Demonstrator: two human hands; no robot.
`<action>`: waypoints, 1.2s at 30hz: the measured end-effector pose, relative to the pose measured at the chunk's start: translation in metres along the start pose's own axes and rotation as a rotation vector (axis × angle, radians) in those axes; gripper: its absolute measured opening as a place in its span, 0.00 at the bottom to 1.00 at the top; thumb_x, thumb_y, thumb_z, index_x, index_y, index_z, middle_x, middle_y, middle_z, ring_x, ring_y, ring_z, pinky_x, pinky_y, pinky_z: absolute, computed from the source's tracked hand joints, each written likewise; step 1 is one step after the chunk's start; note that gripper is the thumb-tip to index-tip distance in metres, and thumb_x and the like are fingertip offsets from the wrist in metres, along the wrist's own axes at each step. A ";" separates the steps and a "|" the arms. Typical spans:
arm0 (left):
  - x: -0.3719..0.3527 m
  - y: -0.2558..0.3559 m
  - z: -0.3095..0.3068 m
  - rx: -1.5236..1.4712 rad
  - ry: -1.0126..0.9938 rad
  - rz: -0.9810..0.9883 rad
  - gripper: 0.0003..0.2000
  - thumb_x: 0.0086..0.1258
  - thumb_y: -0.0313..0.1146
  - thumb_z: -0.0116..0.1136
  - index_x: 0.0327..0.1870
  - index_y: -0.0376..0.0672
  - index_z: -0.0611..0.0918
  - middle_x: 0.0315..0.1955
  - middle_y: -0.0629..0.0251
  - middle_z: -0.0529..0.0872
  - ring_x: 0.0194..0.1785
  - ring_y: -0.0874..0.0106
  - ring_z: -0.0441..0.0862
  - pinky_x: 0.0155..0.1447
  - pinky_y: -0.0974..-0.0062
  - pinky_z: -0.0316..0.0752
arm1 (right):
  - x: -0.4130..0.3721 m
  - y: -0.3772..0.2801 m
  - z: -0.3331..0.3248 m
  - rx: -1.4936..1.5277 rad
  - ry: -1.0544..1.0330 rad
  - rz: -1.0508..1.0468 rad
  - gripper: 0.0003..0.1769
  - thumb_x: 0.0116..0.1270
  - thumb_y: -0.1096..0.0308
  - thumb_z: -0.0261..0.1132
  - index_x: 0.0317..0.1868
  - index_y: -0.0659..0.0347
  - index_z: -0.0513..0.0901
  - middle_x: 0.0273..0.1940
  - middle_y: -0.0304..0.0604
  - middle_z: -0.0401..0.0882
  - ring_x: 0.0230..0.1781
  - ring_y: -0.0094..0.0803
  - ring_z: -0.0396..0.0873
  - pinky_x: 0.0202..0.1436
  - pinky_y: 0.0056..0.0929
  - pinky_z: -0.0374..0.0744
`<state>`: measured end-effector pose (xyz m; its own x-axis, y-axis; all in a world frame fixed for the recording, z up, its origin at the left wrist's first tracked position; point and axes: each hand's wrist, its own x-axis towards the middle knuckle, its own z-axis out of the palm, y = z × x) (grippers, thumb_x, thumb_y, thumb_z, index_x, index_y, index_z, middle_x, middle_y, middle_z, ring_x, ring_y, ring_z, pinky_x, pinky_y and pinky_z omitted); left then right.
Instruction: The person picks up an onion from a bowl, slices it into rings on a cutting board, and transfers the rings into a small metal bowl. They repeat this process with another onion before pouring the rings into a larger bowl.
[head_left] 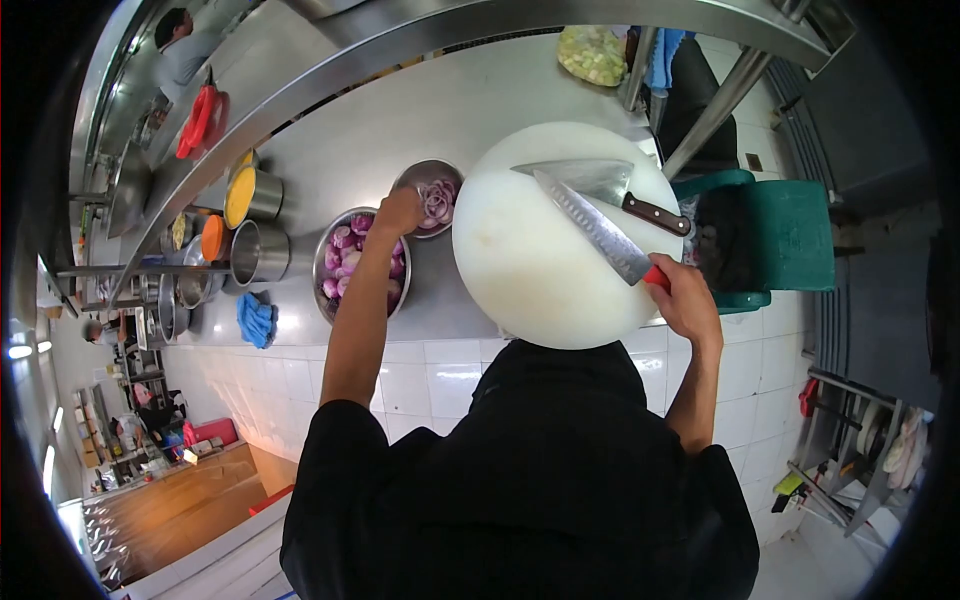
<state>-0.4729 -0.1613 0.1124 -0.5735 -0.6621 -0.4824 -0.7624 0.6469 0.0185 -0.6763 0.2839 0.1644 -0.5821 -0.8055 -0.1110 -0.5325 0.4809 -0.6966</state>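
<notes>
My right hand [688,300] is closed round the red handle of a chef's knife [600,232], its blade lying over the round white cutting board [490,275]. A second knife [590,180], with a dark riveted handle, rests farther back on the board. My left hand [400,212] is at the left edge of a small steel bowl [432,233] that has sliced red onion [437,203] in it; its fingers are mostly hidden. Close beside that, a larger steel bowl [320,285] contains several peeled red onions [345,240], partly covered by my left forearm.
A blue cloth [255,320] lies on the steel counter [340,130] at left, near steel pots [260,252]. A bag of chopped vegetables [592,55] sits at the back. Right of the board stands a green bin [795,235]. A steel shelf rail [430,30] crosses overhead. Other people appear far left.
</notes>
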 end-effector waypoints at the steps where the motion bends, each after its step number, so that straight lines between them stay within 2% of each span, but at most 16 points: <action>1: -0.003 0.006 0.005 -0.006 -0.004 -0.005 0.18 0.65 0.36 0.64 0.54 0.38 0.85 0.56 0.46 0.85 0.61 0.52 0.83 0.63 0.57 0.80 | 0.000 -0.002 -0.001 -0.003 -0.008 -0.002 0.22 0.61 0.74 0.67 0.57 0.67 0.82 0.44 0.63 0.85 0.46 0.60 0.83 0.52 0.46 0.80; 3: -0.003 0.016 0.012 0.166 -0.072 0.027 0.20 0.65 0.38 0.64 0.55 0.37 0.85 0.57 0.44 0.85 0.62 0.51 0.82 0.65 0.58 0.79 | 0.003 -0.007 -0.002 0.024 -0.030 0.061 0.21 0.61 0.74 0.67 0.57 0.66 0.82 0.43 0.63 0.85 0.45 0.60 0.83 0.50 0.47 0.80; 7: 0.019 0.019 0.037 0.073 0.036 0.024 0.19 0.63 0.38 0.66 0.51 0.35 0.86 0.53 0.44 0.87 0.60 0.47 0.84 0.64 0.56 0.80 | 0.005 -0.004 -0.001 0.021 -0.037 0.046 0.21 0.62 0.74 0.67 0.57 0.65 0.82 0.41 0.62 0.85 0.44 0.60 0.83 0.49 0.47 0.80; 11: 0.023 0.024 0.032 0.178 -0.041 0.116 0.17 0.63 0.35 0.67 0.50 0.36 0.87 0.52 0.44 0.87 0.62 0.48 0.82 0.64 0.56 0.80 | 0.002 -0.001 0.000 -0.007 -0.010 0.016 0.21 0.62 0.74 0.68 0.57 0.66 0.82 0.43 0.62 0.85 0.45 0.60 0.83 0.50 0.47 0.80; 13: 0.017 0.019 0.032 0.136 0.129 0.118 0.15 0.63 0.33 0.62 0.49 0.36 0.87 0.49 0.42 0.87 0.57 0.51 0.85 0.61 0.55 0.80 | -0.001 0.000 0.003 -0.008 0.002 0.015 0.22 0.62 0.74 0.68 0.57 0.66 0.82 0.43 0.62 0.85 0.45 0.60 0.83 0.50 0.46 0.80; 14: 0.020 0.011 0.031 0.137 0.130 0.124 0.15 0.63 0.33 0.62 0.49 0.36 0.87 0.49 0.42 0.87 0.57 0.51 0.85 0.61 0.55 0.80 | -0.001 0.000 0.003 -0.011 0.005 0.009 0.22 0.62 0.74 0.68 0.57 0.66 0.82 0.44 0.62 0.85 0.46 0.60 0.83 0.51 0.47 0.80; 16: 0.040 -0.026 0.038 -0.019 0.115 0.347 0.15 0.63 0.32 0.62 0.50 0.40 0.88 0.46 0.43 0.88 0.55 0.50 0.85 0.58 0.56 0.81 | -0.001 0.001 0.003 -0.015 0.014 0.006 0.22 0.62 0.73 0.68 0.57 0.67 0.82 0.45 0.62 0.85 0.46 0.60 0.83 0.52 0.47 0.79; 17: 0.040 -0.034 0.028 -0.063 0.226 0.583 0.16 0.62 0.29 0.62 0.51 0.43 0.87 0.41 0.48 0.89 0.45 0.56 0.88 0.49 0.62 0.83 | -0.001 0.002 0.003 -0.019 0.010 0.005 0.22 0.62 0.73 0.68 0.58 0.66 0.81 0.45 0.62 0.85 0.46 0.59 0.83 0.52 0.47 0.79; 18: 0.038 -0.037 0.025 -0.066 0.225 0.578 0.16 0.62 0.29 0.62 0.51 0.43 0.87 0.41 0.48 0.89 0.45 0.56 0.88 0.49 0.62 0.83 | 0.000 0.002 0.003 -0.022 0.002 0.001 0.22 0.62 0.73 0.68 0.58 0.66 0.81 0.45 0.62 0.85 0.47 0.59 0.83 0.52 0.47 0.79; 20: 0.025 -0.040 0.008 -0.479 0.014 0.252 0.16 0.61 0.23 0.61 0.51 0.41 0.87 0.36 0.55 0.89 0.35 0.66 0.86 0.39 0.69 0.82 | 0.002 -0.001 0.002 -0.016 -0.013 0.016 0.22 0.62 0.74 0.67 0.58 0.66 0.81 0.43 0.62 0.85 0.45 0.58 0.84 0.51 0.44 0.80; 21: 0.026 -0.044 0.010 -0.537 0.068 0.224 0.14 0.63 0.19 0.59 0.49 0.38 0.85 0.34 0.61 0.87 0.31 0.75 0.83 0.31 0.74 0.79 | 0.003 -0.003 0.001 -0.011 -0.023 0.038 0.21 0.62 0.75 0.67 0.57 0.67 0.81 0.42 0.62 0.85 0.44 0.57 0.84 0.50 0.42 0.80; 24: 0.026 -0.048 0.012 -0.713 0.032 0.223 0.14 0.67 0.20 0.58 0.52 0.35 0.85 0.35 0.62 0.87 0.33 0.73 0.84 0.34 0.74 0.83 | 0.005 -0.004 -0.001 -0.001 -0.056 0.063 0.23 0.62 0.73 0.68 0.58 0.66 0.81 0.44 0.62 0.85 0.46 0.60 0.83 0.52 0.46 0.79; 28: 0.017 -0.044 0.019 -0.827 0.096 0.215 0.14 0.70 0.22 0.59 0.56 0.31 0.83 0.37 0.61 0.87 0.34 0.70 0.85 0.38 0.74 0.87 | 0.005 -0.001 0.001 -0.008 -0.050 0.053 0.22 0.62 0.73 0.67 0.58 0.65 0.81 0.43 0.62 0.85 0.46 0.60 0.83 0.51 0.46 0.79; 30: 0.015 -0.042 0.014 -0.855 0.012 0.211 0.13 0.67 0.21 0.63 0.52 0.29 0.85 0.43 0.52 0.88 0.39 0.65 0.89 0.43 0.72 0.91 | 0.005 -0.001 0.001 -0.001 -0.053 0.048 0.22 0.62 0.73 0.67 0.58 0.65 0.81 0.43 0.62 0.85 0.45 0.60 0.83 0.51 0.46 0.79; 34: 0.009 -0.035 0.001 -0.808 0.003 0.130 0.16 0.71 0.25 0.60 0.58 0.32 0.83 0.44 0.54 0.88 0.47 0.67 0.88 0.39 0.73 0.89 | 0.005 -0.006 -0.001 -0.019 -0.050 0.048 0.21 0.62 0.76 0.67 0.57 0.66 0.81 0.42 0.61 0.86 0.43 0.56 0.85 0.51 0.42 0.80; 36: 0.006 -0.028 -0.006 -0.632 0.081 0.132 0.16 0.70 0.27 0.61 0.57 0.35 0.84 0.47 0.48 0.88 0.48 0.60 0.89 0.42 0.66 0.89 | 0.004 -0.007 -0.001 -0.017 -0.041 0.047 0.21 0.62 0.76 0.67 0.57 0.66 0.81 0.43 0.61 0.86 0.44 0.56 0.85 0.51 0.41 0.80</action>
<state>-0.4564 -0.1859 0.1145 -0.6763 -0.6349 -0.3735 -0.6992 0.3936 0.5969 -0.6758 0.2778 0.1699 -0.5812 -0.7954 -0.1723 -0.5159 0.5238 -0.6779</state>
